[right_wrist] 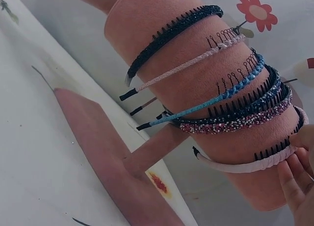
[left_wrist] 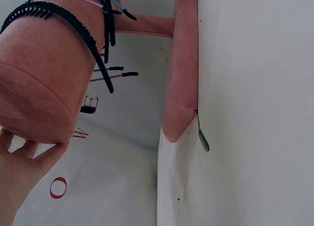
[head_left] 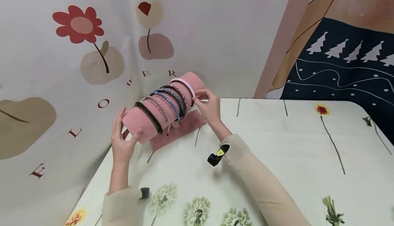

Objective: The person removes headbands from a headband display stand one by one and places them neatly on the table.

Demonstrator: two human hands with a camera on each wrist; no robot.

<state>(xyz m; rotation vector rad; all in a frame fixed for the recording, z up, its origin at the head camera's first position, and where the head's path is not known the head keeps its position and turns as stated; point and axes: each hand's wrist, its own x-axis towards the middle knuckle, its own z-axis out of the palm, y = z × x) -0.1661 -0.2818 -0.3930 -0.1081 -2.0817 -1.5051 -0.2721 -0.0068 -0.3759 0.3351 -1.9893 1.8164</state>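
Note:
A pink plush headband stand (head_left: 135, 118), a padded roll on a flat base, carries several toothed headbands. My left hand (head_left: 123, 144) holds the roll's near left end, thumb on one side and fingers on the other; in the left wrist view its fingertips (left_wrist: 46, 155) press against that end. At the opposite end, my right hand (head_left: 209, 106) pinches the pale pink headband (right_wrist: 245, 166) between thumb and fingers, and this band still wraps the roll. Beside it sit a sparkly pink-and-silver headband (right_wrist: 235, 123), blue ones, a braided pink headband (right_wrist: 181, 66) and a black headband (head_left: 149, 117).
The stand's flat pink base (head_left: 178, 132) rests on a white table cover (head_left: 277, 133) printed with flowers. Close behind hangs a pale cloth backdrop (head_left: 215, 31) with printed flowers and letters. Black straps with small devices (head_left: 217, 156) show at both sleeve cuffs.

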